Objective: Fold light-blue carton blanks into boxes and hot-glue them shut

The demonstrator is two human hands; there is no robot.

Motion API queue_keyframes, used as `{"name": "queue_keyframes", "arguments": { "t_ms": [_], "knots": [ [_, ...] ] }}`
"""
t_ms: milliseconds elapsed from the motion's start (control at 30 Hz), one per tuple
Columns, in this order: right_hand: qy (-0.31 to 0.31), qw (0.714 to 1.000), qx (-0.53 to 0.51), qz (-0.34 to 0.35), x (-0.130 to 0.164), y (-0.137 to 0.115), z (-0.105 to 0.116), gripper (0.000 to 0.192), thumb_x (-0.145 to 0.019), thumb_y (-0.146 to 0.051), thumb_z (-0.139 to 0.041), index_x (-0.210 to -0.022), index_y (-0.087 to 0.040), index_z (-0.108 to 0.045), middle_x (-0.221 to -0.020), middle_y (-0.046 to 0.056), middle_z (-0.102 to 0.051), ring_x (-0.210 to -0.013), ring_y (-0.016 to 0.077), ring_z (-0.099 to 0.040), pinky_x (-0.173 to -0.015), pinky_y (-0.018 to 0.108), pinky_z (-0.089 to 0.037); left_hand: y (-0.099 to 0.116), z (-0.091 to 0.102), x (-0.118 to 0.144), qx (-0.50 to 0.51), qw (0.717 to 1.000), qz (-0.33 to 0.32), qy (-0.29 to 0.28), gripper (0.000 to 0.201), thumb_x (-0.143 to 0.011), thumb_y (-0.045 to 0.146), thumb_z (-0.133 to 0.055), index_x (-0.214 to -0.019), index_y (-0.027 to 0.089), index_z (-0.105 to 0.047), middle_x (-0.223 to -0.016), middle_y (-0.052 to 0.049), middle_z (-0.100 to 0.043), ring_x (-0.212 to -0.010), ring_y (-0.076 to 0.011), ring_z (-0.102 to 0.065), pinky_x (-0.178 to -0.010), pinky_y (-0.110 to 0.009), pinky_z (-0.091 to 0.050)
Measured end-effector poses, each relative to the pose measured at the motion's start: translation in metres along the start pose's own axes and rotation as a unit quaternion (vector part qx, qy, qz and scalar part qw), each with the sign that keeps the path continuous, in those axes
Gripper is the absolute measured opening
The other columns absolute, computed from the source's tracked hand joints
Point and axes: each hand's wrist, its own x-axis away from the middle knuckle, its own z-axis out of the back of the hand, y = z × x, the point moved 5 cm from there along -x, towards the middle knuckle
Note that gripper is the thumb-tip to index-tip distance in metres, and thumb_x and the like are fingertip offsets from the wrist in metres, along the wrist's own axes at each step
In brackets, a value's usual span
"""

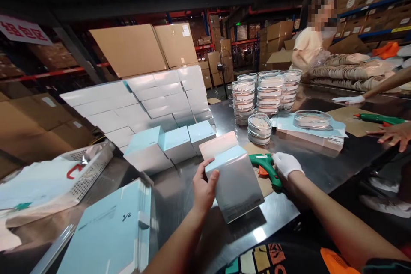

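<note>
My bare left hand (pixel 205 182) grips a pale-blue-and-grey rectangular box (pixel 240 186), left of my white-gloved right hand (pixel 288 165). That one is at a green plastic glue gun (pixel 267 163); whether it's grasping, I can't tell.

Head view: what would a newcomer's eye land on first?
Probably the wall of white boxes left of centre, with the pale box in the left hand in front and to its right. Next, the bright green glue gun right by the white-gloved right hand. Beyond it, stacks of clear round containers stand on the metal table.
</note>
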Motion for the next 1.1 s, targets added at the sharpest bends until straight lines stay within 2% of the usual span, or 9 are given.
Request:
{"name": "queue_keyframes", "arguments": {
  "t_ms": [100, 200, 267, 367, 533, 667, 800, 900, 1100],
  "knots": [
    [-0.048, 0.997, -0.062, -0.019, -0.001, -0.020, -0.013, 0.044, -0.101, -0.056, -0.051, -0.087, -0.020, -0.072, -0.075, 0.011, -0.076, -0.064, 0.0218, -0.073, -0.062, 0.034, -0.059, -0.005, -0.006, 0.002, 0.001, 1.000, -0.008, -0.014, 0.068, -0.078, 0.075, -0.077, -0.117, 0.019, -0.076, -0.107, -0.011, -0.077, -0.093, -0.0280, -0.072, -0.081, -0.037, -0.058],
    [-0.125, 0.980, -0.153, -0.005, 0.009, -0.058, -0.041, 0.041, -0.099, -0.050, -0.053, -0.122, -0.020, -0.070, -0.104, 0.011, -0.080, -0.093, 0.0241, -0.076, -0.083, 0.038, -0.063, -0.009, -0.013, 0.005, -0.004, 0.999, -0.033, -0.030, 0.067, -0.078, 0.076, -0.077, -0.112, 0.019, -0.078, -0.107, -0.011, -0.077, -0.098, -0.0289, -0.072, -0.086, -0.038, -0.057],
    [-0.165, 0.970, -0.177, 0.004, 0.017, -0.078, -0.055, 0.037, -0.093, -0.042, -0.058, -0.119, -0.020, -0.071, -0.103, 0.009, -0.079, -0.096, 0.0250, -0.073, -0.093, 0.041, -0.061, -0.009, -0.017, 0.007, -0.009, 0.997, -0.062, -0.044, 0.064, -0.079, 0.075, -0.076, -0.109, 0.019, -0.078, -0.104, -0.010, -0.075, -0.097, -0.0281, -0.071, -0.086, -0.038, -0.057],
    [-0.179, 0.968, -0.177, 0.009, 0.022, -0.088, -0.060, 0.035, -0.087, -0.037, -0.058, -0.115, -0.019, -0.070, -0.105, 0.009, -0.078, -0.101, 0.0263, -0.071, -0.102, 0.044, -0.057, -0.009, -0.020, 0.007, -0.008, 0.991, -0.113, -0.075, 0.057, -0.083, 0.071, -0.077, -0.109, 0.020, -0.078, -0.106, -0.010, -0.074, -0.101, -0.0285, -0.071, -0.090, -0.040, -0.056],
    [-0.229, 0.947, -0.212, 0.071, 0.026, -0.076, -0.052, 0.059, -0.079, -0.055, -0.077, -0.123, -0.018, -0.064, -0.131, 0.016, -0.072, -0.119, 0.0306, -0.070, -0.106, 0.045, -0.055, -0.010, -0.019, 0.006, 0.018, 0.980, -0.189, -0.065, 0.045, -0.086, 0.061, -0.080, -0.109, 0.022, -0.073, -0.125, -0.014, -0.069, -0.120, -0.0310, -0.069, -0.104, -0.046, -0.054],
    [-0.219, 0.948, -0.203, 0.110, 0.035, -0.062, -0.046, 0.062, -0.076, -0.060, -0.089, -0.119, -0.021, -0.068, -0.151, 0.019, -0.063, -0.140, 0.0337, -0.061, -0.117, 0.051, -0.048, -0.012, -0.015, 0.002, 0.082, 0.974, -0.211, -0.028, 0.051, -0.084, 0.054, -0.087, -0.115, 0.024, -0.060, -0.111, -0.009, -0.071, -0.113, -0.0274, -0.073, -0.102, -0.046, -0.058],
    [-0.236, 0.925, -0.215, 0.206, 0.045, -0.067, -0.045, 0.035, -0.097, -0.050, -0.077, -0.121, -0.025, -0.074, -0.157, 0.017, -0.060, -0.147, 0.0302, -0.057, -0.123, 0.056, -0.042, -0.001, -0.014, -0.003, 0.008, 0.942, -0.314, -0.121, 0.034, -0.092, 0.048, -0.081, -0.114, 0.023, -0.075, -0.113, -0.011, -0.073, -0.122, -0.0301, -0.070, -0.107, -0.050, -0.057],
    [-0.239, 0.905, -0.220, 0.275, 0.048, -0.075, -0.042, 0.027, -0.103, -0.035, -0.072, -0.129, -0.030, -0.075, -0.156, 0.013, -0.062, -0.146, 0.0270, -0.058, -0.124, 0.055, -0.043, 0.007, -0.013, -0.005, -0.003, 0.911, -0.368, -0.185, 0.030, -0.098, 0.040, -0.075, -0.125, 0.026, -0.077, -0.120, -0.013, -0.079, -0.133, -0.0327, -0.067, -0.112, -0.057, -0.054],
    [-0.286, 0.894, -0.213, 0.271, 0.049, -0.079, -0.040, 0.028, -0.103, -0.032, -0.072, -0.130, -0.032, -0.078, -0.156, 0.012, -0.062, -0.147, 0.0294, -0.057, -0.122, 0.053, -0.047, 0.023, -0.009, -0.006, -0.022, 0.881, -0.400, -0.252, 0.037, -0.095, 0.034, -0.080, -0.131, 0.027, -0.075, -0.117, -0.011, -0.083, -0.119, -0.0283, -0.076, -0.100, -0.048, -0.062]
  ]
}}
